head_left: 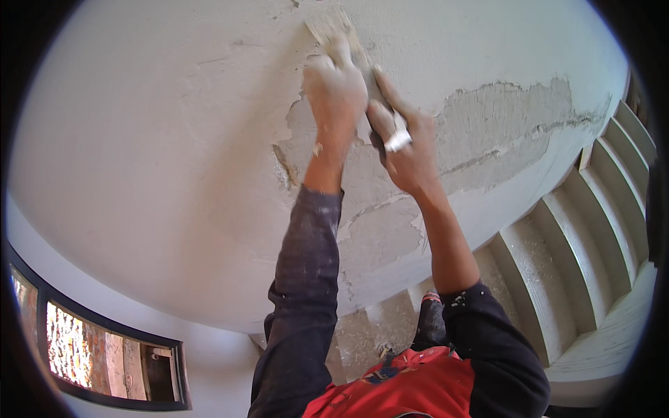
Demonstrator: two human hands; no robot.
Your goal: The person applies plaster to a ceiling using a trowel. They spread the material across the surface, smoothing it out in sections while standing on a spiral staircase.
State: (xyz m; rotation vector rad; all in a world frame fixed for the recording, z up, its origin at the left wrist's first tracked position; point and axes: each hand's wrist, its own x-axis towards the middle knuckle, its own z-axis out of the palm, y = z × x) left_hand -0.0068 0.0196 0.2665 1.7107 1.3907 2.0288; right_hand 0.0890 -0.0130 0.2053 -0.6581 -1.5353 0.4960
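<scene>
Head cam: R hand [411, 143] holds scraper [359, 58], L hand [336, 83] at blade [329, 26].

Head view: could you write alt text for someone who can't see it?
A person's right hand holds a scraper against a pale wall with rough gray patches, and the left hand touches it farther up. Steps show at the right, a dark-framed window at lower left.

Worn on head, left fisheye of a side-by-side pair. Looking down past red shirt [404, 386] and both forearms [449, 240] onto wall [146, 146], close, within reach. Takes in stairs [554, 254] along wall's lower-right edge, window [115, 359] beyond lower-left.
</scene>
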